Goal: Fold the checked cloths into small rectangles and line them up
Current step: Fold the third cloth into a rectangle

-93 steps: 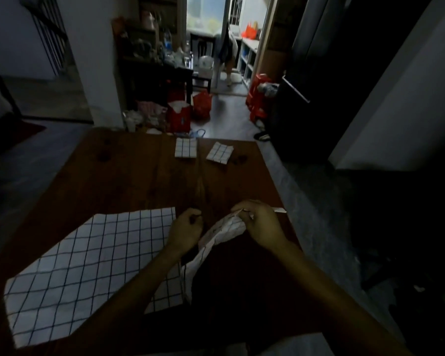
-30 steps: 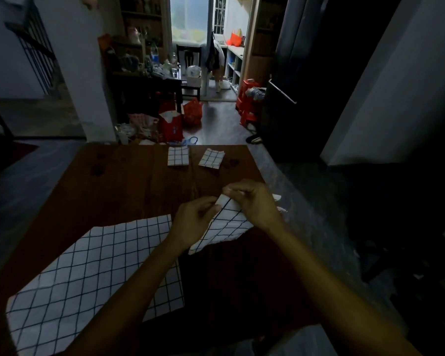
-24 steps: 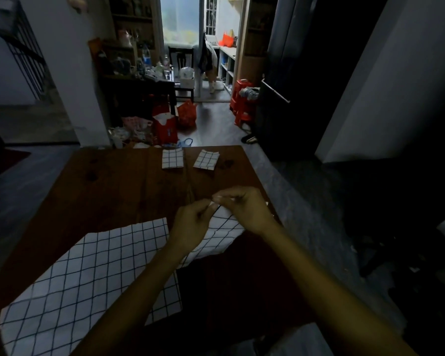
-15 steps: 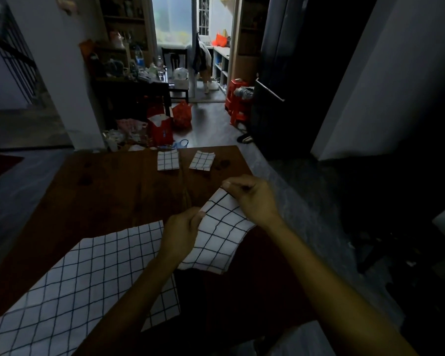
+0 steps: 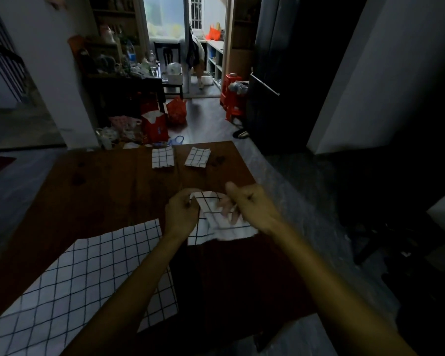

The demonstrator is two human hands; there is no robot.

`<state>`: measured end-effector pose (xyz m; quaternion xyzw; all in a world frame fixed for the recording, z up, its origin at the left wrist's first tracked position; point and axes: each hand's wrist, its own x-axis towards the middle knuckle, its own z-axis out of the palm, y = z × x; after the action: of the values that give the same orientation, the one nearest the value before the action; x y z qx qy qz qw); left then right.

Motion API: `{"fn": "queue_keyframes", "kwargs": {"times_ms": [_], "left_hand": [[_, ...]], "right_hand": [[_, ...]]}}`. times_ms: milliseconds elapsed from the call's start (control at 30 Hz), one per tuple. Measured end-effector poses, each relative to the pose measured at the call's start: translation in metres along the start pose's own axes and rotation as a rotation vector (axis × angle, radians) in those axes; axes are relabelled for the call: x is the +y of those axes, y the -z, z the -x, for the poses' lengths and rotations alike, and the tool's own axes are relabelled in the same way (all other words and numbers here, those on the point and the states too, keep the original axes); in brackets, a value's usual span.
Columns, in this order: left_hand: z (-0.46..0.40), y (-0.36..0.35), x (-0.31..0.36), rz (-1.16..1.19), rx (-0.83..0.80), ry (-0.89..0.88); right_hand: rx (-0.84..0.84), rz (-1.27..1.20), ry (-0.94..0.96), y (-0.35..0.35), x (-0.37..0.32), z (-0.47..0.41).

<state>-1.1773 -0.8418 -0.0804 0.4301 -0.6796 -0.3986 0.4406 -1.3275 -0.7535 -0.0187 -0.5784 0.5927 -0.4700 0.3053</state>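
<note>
Both hands (right (image 5: 252, 209) blurred) seemingly pinch cloth (image 5: 216, 222).

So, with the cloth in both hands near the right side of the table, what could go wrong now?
1. The half-folded cloth lies close to the table's right edge; a corner may slip over it.
2. The right hand is blurred, so the layers may shift and the fold come out crooked while the left hand pinches one corner.
3. The left forearm lies above the flat cloth and may drag or wrinkle it.
</note>
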Motion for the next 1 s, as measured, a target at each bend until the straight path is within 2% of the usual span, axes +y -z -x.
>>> {"fn": "queue_keyframes", "kwargs": {"times_ms": [67, 167, 233, 300, 367, 533, 667, 800, 1000], "left_hand": [[-0.001, 0.002, 0.006, 0.002, -0.080, -0.088], [-0.003, 0.006, 0.010, -0.027, -0.206, -0.199], [-0.004, 0.009, 0.011, -0.033, -0.288, -0.250], [-0.004, 0.011, 0.013, -0.032, -0.316, -0.251], [-0.005, 0.014, 0.016, -0.032, -0.307, -0.236], [-0.001, 0.021, 0.023, -0.024, -0.237, -0.182], [-0.004, 0.023, 0.022, -0.135, -0.206, -0.270], [-0.008, 0.024, 0.024, -0.087, -0.162, -0.247], [-0.019, 0.036, 0.017, -0.026, -0.044, -0.271]], "right_hand": [[0.061, 0.022, -0.037, 0.001, 0.010, -0.001], [0.147, 0.234, 0.011, 0.000, 0.028, -0.007], [0.084, 0.333, 0.053, -0.003, 0.033, -0.010], [0.003, 0.274, 0.033, -0.007, 0.034, -0.011], [-0.013, 0.202, -0.019, -0.012, 0.034, -0.012], [0.074, 0.226, 0.039, -0.020, 0.046, -0.016], [0.123, 0.221, 0.092, -0.023, 0.045, -0.016], [0.119, 0.258, 0.186, -0.024, 0.039, -0.014], [0.168, 0.360, 0.215, -0.010, 0.052, -0.005]]}}
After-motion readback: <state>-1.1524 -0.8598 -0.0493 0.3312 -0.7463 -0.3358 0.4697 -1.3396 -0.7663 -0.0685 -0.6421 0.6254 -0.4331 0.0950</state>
